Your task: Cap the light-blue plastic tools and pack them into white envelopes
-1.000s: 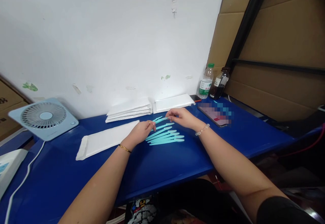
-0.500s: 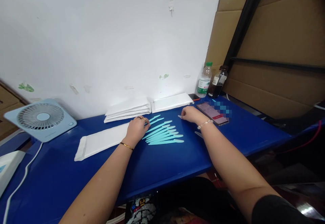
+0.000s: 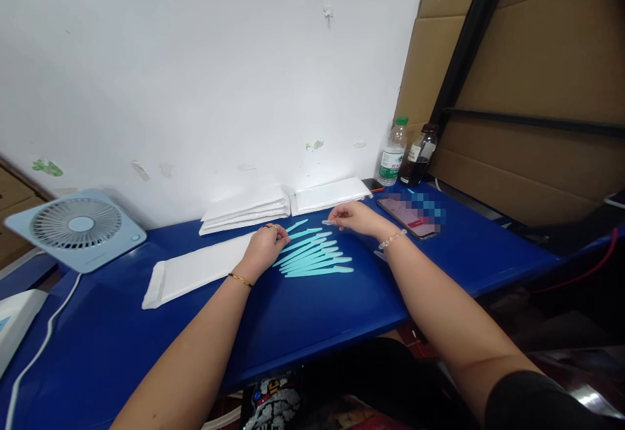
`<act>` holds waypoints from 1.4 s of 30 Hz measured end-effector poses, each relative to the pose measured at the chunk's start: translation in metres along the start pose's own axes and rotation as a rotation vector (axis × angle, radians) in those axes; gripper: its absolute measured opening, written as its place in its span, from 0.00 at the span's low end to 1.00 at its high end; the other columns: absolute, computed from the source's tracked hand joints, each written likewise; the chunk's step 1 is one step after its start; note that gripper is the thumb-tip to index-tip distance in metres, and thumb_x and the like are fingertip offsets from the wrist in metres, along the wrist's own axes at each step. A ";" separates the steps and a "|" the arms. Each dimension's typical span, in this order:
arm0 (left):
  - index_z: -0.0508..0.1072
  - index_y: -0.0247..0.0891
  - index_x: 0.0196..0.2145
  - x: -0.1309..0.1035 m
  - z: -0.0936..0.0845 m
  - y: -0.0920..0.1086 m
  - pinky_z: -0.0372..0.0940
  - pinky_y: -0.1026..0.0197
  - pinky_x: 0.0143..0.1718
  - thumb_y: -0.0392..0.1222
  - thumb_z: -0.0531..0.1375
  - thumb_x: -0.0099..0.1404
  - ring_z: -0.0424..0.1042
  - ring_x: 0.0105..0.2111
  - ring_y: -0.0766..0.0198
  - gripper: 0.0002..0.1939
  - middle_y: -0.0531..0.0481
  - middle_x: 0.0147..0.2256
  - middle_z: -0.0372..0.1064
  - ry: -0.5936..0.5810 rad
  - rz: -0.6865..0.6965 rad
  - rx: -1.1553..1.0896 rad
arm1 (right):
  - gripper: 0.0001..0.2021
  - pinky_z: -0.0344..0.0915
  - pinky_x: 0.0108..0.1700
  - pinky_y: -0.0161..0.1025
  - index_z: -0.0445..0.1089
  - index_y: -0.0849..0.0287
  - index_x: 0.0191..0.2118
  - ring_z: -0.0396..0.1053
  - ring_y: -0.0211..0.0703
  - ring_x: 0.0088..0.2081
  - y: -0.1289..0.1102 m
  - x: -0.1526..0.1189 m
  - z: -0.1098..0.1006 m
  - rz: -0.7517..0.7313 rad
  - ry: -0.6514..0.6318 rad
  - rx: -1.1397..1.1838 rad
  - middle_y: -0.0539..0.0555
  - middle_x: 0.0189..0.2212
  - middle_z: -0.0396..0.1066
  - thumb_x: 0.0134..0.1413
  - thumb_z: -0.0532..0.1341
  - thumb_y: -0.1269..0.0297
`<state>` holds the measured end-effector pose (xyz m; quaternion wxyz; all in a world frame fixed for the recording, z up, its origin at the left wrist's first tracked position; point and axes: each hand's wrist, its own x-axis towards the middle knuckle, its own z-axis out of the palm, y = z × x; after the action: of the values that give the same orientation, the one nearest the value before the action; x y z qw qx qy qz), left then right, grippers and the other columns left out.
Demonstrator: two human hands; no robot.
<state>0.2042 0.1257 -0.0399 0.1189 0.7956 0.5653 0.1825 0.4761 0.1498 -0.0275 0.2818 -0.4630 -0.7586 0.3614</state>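
Several turquoise eyebrow razors (image 3: 312,265) lie fanned out on the blue table (image 3: 312,319), handles toward the left; the nearer ones have pale, translucent tips. My left hand (image 3: 267,245) is closed at the far left of the fan, with thumb and fingers pinched on the handle end of one razor; its grip is partly hidden. My right hand (image 3: 352,216) pinches a small clear cap (image 3: 327,222) just beyond the razors' tips. Another clear piece (image 3: 380,255) lies partly hidden by my right wrist. A white padded envelope (image 3: 200,267) extends left from under my left hand.
White envelopes are stacked (image 3: 247,210) along the wall, with another white packet (image 3: 333,194) beside them. A phone (image 3: 407,215) and two bottles, one clear (image 3: 392,157) and one dark (image 3: 416,163), stand at right. A blue fan (image 3: 81,227) is at left.
My right hand has moved left with the clear cap, closer to the razor tips. The razor at my left fingers has shifted slightly to the right; my left hand stays nearly in place.
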 end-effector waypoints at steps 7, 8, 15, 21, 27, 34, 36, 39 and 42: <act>0.70 0.39 0.31 -0.001 -0.001 0.002 0.58 0.62 0.29 0.46 0.55 0.60 0.68 0.30 0.62 0.09 0.51 0.29 0.70 -0.007 0.002 -0.041 | 0.06 0.63 0.29 0.30 0.72 0.62 0.33 0.67 0.34 0.25 0.002 0.001 0.004 -0.024 -0.043 -0.028 0.50 0.25 0.71 0.50 0.61 0.66; 0.70 0.39 0.31 -0.001 -0.001 0.002 0.57 0.62 0.29 0.46 0.55 0.60 0.68 0.30 0.62 0.09 0.51 0.29 0.70 -0.008 0.002 -0.048 | 0.06 0.63 0.29 0.30 0.72 0.62 0.33 0.67 0.34 0.25 0.000 0.001 0.005 -0.021 -0.044 -0.033 0.50 0.25 0.71 0.50 0.61 0.66; 0.70 0.39 0.31 -0.001 0.001 0.004 0.57 0.62 0.29 0.47 0.55 0.60 0.68 0.30 0.62 0.10 0.51 0.30 0.69 -0.010 -0.005 -0.086 | 0.06 0.63 0.29 0.32 0.73 0.62 0.32 0.67 0.35 0.24 -0.006 -0.001 0.007 -0.049 -0.055 -0.029 0.49 0.23 0.71 0.48 0.61 0.65; 0.71 0.38 0.31 -0.001 -0.003 0.000 0.57 0.62 0.29 0.47 0.55 0.59 0.67 0.29 0.63 0.10 0.51 0.29 0.69 0.018 -0.015 -0.090 | 0.07 0.63 0.29 0.32 0.72 0.62 0.32 0.67 0.35 0.24 -0.002 -0.001 0.000 -0.033 -0.008 0.017 0.50 0.23 0.70 0.48 0.62 0.63; 0.71 0.38 0.31 -0.002 0.000 0.008 0.56 0.63 0.26 0.47 0.55 0.60 0.66 0.27 0.64 0.10 0.52 0.28 0.68 -0.025 0.017 -0.124 | 0.07 0.64 0.29 0.32 0.73 0.62 0.34 0.68 0.35 0.25 -0.008 0.000 0.014 -0.067 -0.082 -0.005 0.50 0.24 0.71 0.48 0.61 0.66; 0.73 0.40 0.39 -0.002 0.000 0.005 0.61 0.58 0.38 0.51 0.55 0.61 0.69 0.40 0.57 0.15 0.48 0.38 0.72 0.060 0.037 0.033 | 0.08 0.63 0.32 0.34 0.75 0.60 0.31 0.69 0.40 0.30 -0.021 -0.028 -0.029 0.086 -0.120 -0.323 0.52 0.28 0.74 0.42 0.64 0.65; 0.72 0.40 0.44 0.000 0.001 0.000 0.61 0.55 0.43 0.48 0.55 0.62 0.66 0.47 0.53 0.16 0.46 0.44 0.70 0.120 -0.002 0.153 | 0.09 0.62 0.30 0.34 0.75 0.59 0.30 0.69 0.41 0.29 -0.018 -0.040 -0.048 0.249 -0.238 -0.398 0.51 0.26 0.73 0.37 0.67 0.63; 0.71 0.40 0.46 0.004 0.003 -0.006 0.60 0.54 0.45 0.48 0.55 0.62 0.65 0.49 0.50 0.16 0.45 0.46 0.70 0.104 -0.069 0.254 | 0.12 0.60 0.28 0.34 0.74 0.58 0.29 0.68 0.42 0.28 -0.014 -0.052 -0.060 0.422 -0.341 -0.455 0.50 0.24 0.72 0.31 0.69 0.62; 0.72 0.41 0.41 0.007 0.004 -0.007 0.61 0.55 0.42 0.47 0.55 0.62 0.67 0.47 0.52 0.12 0.47 0.42 0.72 0.064 -0.096 0.259 | 0.11 0.61 0.26 0.34 0.73 0.59 0.28 0.69 0.43 0.28 -0.014 -0.051 -0.053 0.529 -0.408 -0.473 0.51 0.23 0.72 0.30 0.69 0.66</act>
<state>0.2021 0.1347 -0.0450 0.0061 0.7701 0.6250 0.1273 0.5303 0.1142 0.0097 -0.0913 -0.6132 -0.7158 0.3213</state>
